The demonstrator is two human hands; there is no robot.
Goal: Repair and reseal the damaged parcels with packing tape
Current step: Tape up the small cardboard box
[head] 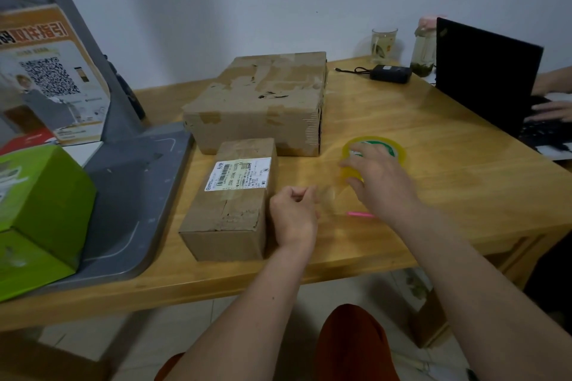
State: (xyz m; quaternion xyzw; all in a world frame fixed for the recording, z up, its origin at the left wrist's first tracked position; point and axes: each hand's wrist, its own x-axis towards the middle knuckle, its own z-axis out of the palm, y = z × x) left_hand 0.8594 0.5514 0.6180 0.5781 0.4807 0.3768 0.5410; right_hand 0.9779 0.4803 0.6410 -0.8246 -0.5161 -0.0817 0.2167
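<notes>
Beside the small box [235, 198] on the tabletop [433, 145], I pull tape free.
My right hand [379, 182] grips the roll [373, 155] to steady it; my left hand [292, 213] pinches the clear strip's end, ready to reach the torn flap.

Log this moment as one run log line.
stage: pulling tape | right hand: grips tape roll | left hand: pinches tape end | small parcel: unsealed

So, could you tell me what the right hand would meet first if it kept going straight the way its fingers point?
The right hand already grips the yellow tape roll. Straight on, up and leftward, the large cardboard box probably comes next, though depth is uncertain.
</notes>
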